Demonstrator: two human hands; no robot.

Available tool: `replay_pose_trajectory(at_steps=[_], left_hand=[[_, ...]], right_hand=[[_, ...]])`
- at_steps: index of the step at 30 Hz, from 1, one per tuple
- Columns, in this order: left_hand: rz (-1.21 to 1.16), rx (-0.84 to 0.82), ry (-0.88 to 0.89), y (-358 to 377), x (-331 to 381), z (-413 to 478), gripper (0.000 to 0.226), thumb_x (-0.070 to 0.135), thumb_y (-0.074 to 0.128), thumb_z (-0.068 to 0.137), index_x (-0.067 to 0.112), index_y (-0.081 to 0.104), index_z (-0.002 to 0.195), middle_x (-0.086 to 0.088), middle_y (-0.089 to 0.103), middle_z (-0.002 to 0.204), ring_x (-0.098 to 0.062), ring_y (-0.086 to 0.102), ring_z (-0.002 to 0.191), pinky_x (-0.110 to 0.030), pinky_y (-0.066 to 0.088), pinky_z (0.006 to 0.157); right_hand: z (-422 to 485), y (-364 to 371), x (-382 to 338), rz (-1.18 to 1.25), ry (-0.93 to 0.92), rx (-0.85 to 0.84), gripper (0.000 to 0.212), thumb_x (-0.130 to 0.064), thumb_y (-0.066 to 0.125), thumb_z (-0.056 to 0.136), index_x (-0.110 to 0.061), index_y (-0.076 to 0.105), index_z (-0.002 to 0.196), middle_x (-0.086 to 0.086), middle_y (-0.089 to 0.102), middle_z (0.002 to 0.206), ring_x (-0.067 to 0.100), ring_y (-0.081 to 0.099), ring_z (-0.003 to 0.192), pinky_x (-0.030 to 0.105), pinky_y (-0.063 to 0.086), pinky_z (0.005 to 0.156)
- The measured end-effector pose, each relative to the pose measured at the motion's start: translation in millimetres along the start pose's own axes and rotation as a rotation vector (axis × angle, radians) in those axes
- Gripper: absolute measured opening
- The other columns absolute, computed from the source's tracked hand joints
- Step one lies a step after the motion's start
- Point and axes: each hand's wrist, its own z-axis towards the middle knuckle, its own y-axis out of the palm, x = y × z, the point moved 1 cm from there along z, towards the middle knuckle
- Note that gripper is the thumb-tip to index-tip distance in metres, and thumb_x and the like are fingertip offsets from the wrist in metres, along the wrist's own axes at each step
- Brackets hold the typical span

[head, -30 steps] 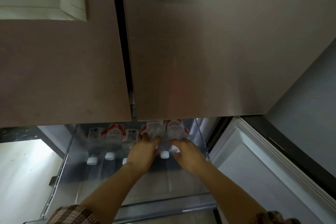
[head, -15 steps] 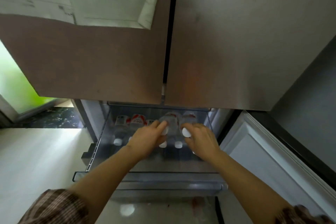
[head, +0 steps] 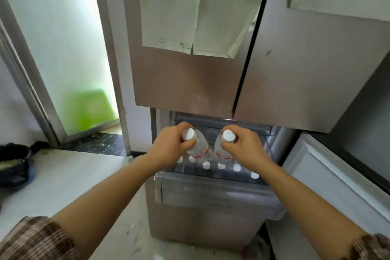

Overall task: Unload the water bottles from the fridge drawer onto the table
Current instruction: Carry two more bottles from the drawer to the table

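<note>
My left hand [head: 171, 143] grips a clear water bottle [head: 199, 146] with a white cap and red label, lifted above the open fridge drawer [head: 211, 192]. My right hand [head: 247, 148] holds a second water bottle [head: 221, 150] of the same kind beside it. Both bottles are upright with caps toward me, clear of the drawer. Several more bottles stay in the drawer; only their white caps [head: 206, 165] show in a row below my hands.
The closed upper fridge doors [head: 190, 78] hang right above the drawer. An open lower door panel [head: 329, 177] stands at the right. A dark bag [head: 14, 167] lies on the pale floor at the left, by a glass door [head: 69, 69].
Both hands have closed on the two bottles and lifted them out of the drawer. My view has pulled back and up, showing more of the fridge and floor.
</note>
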Motion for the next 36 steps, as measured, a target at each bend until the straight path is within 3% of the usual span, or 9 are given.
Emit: replay_pose_trajectory(at_steps=[5,8,11,15,19,24,31,36], left_hand=[[0.012,0.175,-0.049,-79.2,-5.7,-72.2,0.026,0.029,0.062,0.09,0.016,0.06,0.113,0.003,0.061,0.092,-0.016,0.06,0.078,-0.024,0.05,0.07],[0.04,0.238,-0.086,-126.3,-16.2,-119.9,0.02,0.03,0.062,0.089,0.016,0.062,0.104,-0.003,0.065,0.084,-0.02,0.06,0.07,-0.032,0.052,0.065],[0.091,0.279,-0.164,-163.3,-36.8,-173.7,0.019,0.032,0.062,0.088,0.017,0.062,0.099,-0.002,0.063,0.077,-0.02,0.057,0.067,-0.029,0.046,0.06],[0.13,0.312,-0.292,-204.2,-70.6,-250.7,0.018,0.031,0.064,0.085,0.017,0.064,0.097,0.0,0.063,0.074,-0.021,0.06,0.068,-0.039,0.055,0.066],[0.24,0.334,-0.419,-248.7,-106.9,-325.1,0.02,0.033,0.065,0.085,0.019,0.064,0.098,0.002,0.065,0.082,-0.019,0.059,0.074,-0.032,0.046,0.063],[0.301,0.374,-0.601,-299.5,-154.1,-406.5,0.026,0.038,0.064,0.084,0.025,0.063,0.106,0.004,0.067,0.094,-0.016,0.059,0.082,-0.032,0.048,0.071],[0.41,0.468,-0.845,-382.9,-220.0,-509.5,0.013,0.038,0.06,0.082,0.026,0.057,0.086,0.005,0.062,0.084,-0.016,0.056,0.076,-0.03,0.038,0.057],[0.403,0.525,-0.996,-451.8,-271.8,-576.3,0.017,0.04,0.061,0.078,0.025,0.061,0.086,0.006,0.066,0.084,-0.016,0.06,0.078,-0.039,0.052,0.069]], right_hand=[[-26.8,20.9,-94.2,0.021,-0.105,0.007,0.022,-0.02,0.068,0.079,-0.027,0.067,0.1,-0.004,0.069,0.093,0.018,0.061,0.087,0.035,0.051,0.076],[-47.9,42.0,-147.9,0.042,-0.17,-0.043,0.023,-0.022,0.07,0.082,-0.026,0.065,0.104,-0.004,0.068,0.096,0.016,0.06,0.088,0.032,0.048,0.076],[-73.8,75.2,-196.8,0.069,-0.214,-0.123,0.026,-0.021,0.07,0.082,-0.025,0.065,0.108,-0.003,0.066,0.099,0.017,0.06,0.091,0.032,0.047,0.078],[-111.5,137.9,-256.1,0.096,-0.305,-0.279,0.029,-0.024,0.069,0.083,-0.023,0.065,0.111,-0.003,0.066,0.101,0.017,0.061,0.088,0.029,0.047,0.076],[-144.0,205.3,-320.9,0.086,-0.421,-0.426,0.027,-0.024,0.069,0.08,-0.023,0.066,0.107,-0.005,0.061,0.091,0.016,0.057,0.081,0.021,0.039,0.063],[-170.3,283.2,-394.8,0.095,-0.522,-0.588,0.018,-0.028,0.071,0.08,-0.023,0.065,0.096,-0.002,0.063,0.092,0.019,0.058,0.084,0.028,0.041,0.069],[-209.8,399.3,-514.2,0.079,-0.728,-0.809,0.016,-0.027,0.07,0.082,-0.024,0.06,0.095,-0.003,0.061,0.092,0.014,0.058,0.082,0.022,0.041,0.063],[-230.1,482.9,-608.9,0.061,-0.855,-0.909,0.022,-0.032,0.07,0.078,-0.026,0.064,0.098,-0.004,0.063,0.095,0.015,0.063,0.081,0.024,0.048,0.061]])
